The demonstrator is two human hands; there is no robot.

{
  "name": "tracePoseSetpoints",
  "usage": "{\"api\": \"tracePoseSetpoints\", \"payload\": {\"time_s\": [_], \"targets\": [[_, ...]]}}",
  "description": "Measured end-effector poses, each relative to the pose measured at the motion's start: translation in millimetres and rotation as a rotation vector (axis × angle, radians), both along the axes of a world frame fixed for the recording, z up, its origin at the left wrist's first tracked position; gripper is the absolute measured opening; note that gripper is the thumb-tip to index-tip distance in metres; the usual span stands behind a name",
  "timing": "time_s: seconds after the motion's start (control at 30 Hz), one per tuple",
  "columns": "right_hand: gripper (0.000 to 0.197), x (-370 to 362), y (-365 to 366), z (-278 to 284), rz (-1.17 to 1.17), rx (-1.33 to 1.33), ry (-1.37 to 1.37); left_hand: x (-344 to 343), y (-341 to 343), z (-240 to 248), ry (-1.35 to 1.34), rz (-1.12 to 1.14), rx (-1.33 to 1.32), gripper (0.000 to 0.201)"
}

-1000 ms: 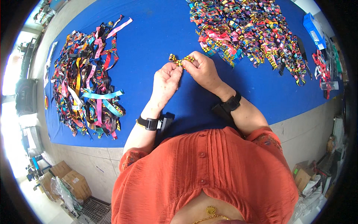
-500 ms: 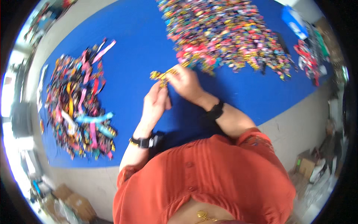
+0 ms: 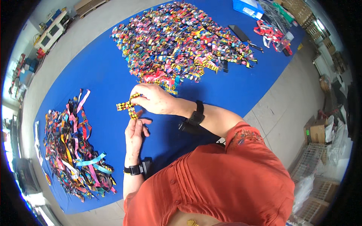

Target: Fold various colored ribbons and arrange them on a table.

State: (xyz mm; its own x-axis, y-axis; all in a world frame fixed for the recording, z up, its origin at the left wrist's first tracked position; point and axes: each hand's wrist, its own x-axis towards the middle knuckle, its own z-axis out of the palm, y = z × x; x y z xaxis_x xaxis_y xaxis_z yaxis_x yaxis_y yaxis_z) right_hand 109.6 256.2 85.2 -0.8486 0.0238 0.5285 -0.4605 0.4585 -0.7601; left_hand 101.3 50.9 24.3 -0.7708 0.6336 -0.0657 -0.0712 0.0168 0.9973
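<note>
Both hands meet over the blue table at a short yellow-and-black checked ribbon piece [image 3: 123, 106] with red flecks, its strips crossing one another. My right hand [image 3: 155, 99] comes from the right and pinches the upper end of the piece between thumb and fingers. Below it, my left hand [image 3: 134, 135] grips the lower strip with its thumb and a finger, the other fingers loosely bent. Just beyond my right hand lies the near edge of a wide, dense spread of small multicoloured ribbon pieces [image 3: 173, 41].
Left on the blue tabletop [image 3: 102, 83] lies a heap of long loose ribbons [image 3: 68, 150]. At the far right are a black phone-like slab [image 3: 238, 33], a blue plastic bin [image 3: 247, 8] and red-and-white straps [image 3: 269, 34]. Cardboard boxes [image 3: 316, 129] stand beyond the table's right side.
The view has swung, so the table sits lower and more of the far spread shows. Both hands still hold the checked ribbon piece; my right hand has turned and now lies above my left.
</note>
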Motion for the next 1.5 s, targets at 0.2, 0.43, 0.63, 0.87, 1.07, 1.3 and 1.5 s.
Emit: {"api": "tracePoseSetpoints", "payload": {"time_s": [0.2,0.43,0.63,0.87,1.07,1.3,1.5], "targets": [[0.008,36.0,55.4,56.1,0.139,0.081,0.076,-2.3,3.9,-3.9,0.0,0.04,-0.036,0.032],[0.008,115.9,153.4,65.7,-0.199,0.27,-0.142,-1.4,3.7,-2.7,0.003,0.088,-0.039,0.025],[0.014,199.1,234.4,41.5,-0.461,0.066,-0.487,-2.9,5.8,-7.3,0.036,0.12,-0.039,0.023],[0.011,232.0,289.0,4.7,-0.412,-0.059,-0.711,1.7,9.2,-7.5,0.066,0.157,-0.049,0.023],[0.015,203.4,317.2,-16.5,-0.55,0.013,-0.721,1.4,9.5,-11.3,0.07,0.176,-0.042,0.023],[0.019,181.0,342.5,-43.8,-0.577,0.071,-0.498,2.2,10.4,-12.5,0.058,0.195,-0.048,0.024],[0.018,172.5,353.6,-68.7,-0.635,0.16,-0.368,2.5,9.8,-9.7,0.058,0.189,-0.054,0.024]]}}
